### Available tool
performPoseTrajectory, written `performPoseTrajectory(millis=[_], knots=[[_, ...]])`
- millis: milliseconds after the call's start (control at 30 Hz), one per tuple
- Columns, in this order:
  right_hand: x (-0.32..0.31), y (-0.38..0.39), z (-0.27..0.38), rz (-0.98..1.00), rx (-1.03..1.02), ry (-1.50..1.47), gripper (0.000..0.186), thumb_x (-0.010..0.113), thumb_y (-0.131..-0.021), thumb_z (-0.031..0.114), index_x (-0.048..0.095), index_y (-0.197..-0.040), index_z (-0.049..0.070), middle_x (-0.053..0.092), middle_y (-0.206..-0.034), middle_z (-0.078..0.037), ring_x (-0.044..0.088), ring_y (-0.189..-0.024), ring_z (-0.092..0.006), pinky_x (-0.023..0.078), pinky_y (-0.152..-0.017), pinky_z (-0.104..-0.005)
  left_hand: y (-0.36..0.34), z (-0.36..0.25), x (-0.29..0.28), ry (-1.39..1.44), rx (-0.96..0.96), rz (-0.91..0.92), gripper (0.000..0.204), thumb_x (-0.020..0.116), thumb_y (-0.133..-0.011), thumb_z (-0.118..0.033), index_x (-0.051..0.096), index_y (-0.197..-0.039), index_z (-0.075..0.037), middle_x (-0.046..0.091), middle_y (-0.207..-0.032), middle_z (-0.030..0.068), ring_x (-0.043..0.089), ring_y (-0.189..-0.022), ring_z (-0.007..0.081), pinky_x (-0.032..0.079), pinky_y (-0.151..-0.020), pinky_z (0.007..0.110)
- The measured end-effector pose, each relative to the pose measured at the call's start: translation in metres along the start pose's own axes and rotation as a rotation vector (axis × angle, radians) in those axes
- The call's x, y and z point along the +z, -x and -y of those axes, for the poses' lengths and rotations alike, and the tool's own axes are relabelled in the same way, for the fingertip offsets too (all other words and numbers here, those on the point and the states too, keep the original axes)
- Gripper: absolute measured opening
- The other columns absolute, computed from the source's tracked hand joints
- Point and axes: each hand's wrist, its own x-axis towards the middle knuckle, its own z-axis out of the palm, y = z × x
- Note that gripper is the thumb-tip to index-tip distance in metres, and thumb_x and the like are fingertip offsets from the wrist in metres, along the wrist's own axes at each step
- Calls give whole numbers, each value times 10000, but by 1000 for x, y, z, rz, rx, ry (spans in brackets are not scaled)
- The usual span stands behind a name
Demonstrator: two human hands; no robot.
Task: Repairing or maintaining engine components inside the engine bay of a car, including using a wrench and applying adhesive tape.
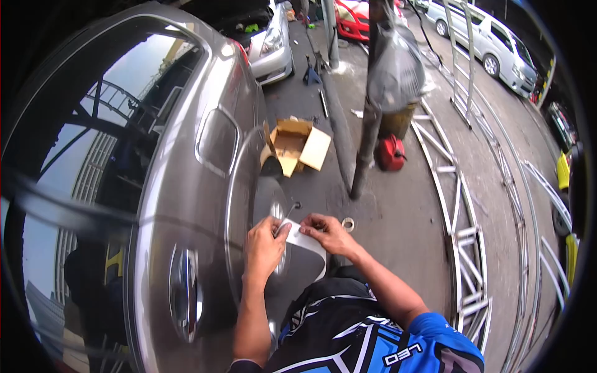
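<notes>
A small white paper-like sheet (296, 232) is held between my two hands, beside the car's wheel. My left hand (263, 246) pinches its left edge between thumb and fingers. On the other side, my right hand (328, 232) has its fingers closed on the right edge. Just below the sheet is a dark grey surface (303, 266) with a pale right edge; whether the two are joined I cannot tell. Close on the left stands the grey-brown car (205, 205), with a chrome door handle (185, 292) and a fuel flap (217, 142).
A roll of tape (352, 221) lies on the floor by my right hand. Farther off are an open cardboard box (316, 149), a red jerrycan (391, 153) and a pole (367, 146) beside a plastic-wrapped fan (398, 71). A white metal truss (465, 234) runs along the right.
</notes>
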Motion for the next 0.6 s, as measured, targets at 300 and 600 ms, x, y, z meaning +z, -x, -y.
performPoseTrajectory(millis=[300,600], knots=[[-133,-286,-2,-10,-26,138,192,681,-987,157,676,-1029,-31,669,-821,-75,555,-739,-100,488,-683,-324,-311,40,71,236,-99,-1,256,804,-913,-192,705,-948,41,716,-773,117,651,-675,148,509,-640,329],[-301,-591,-56,-309,62,208,306,694,-992,258,692,-1079,-35,744,-940,-124,651,-864,-152,516,-830,-337,-710,70,186,345,84,314,324,778,-897,-232,697,-1047,44,735,-893,193,719,-840,310,530,-791,405]])
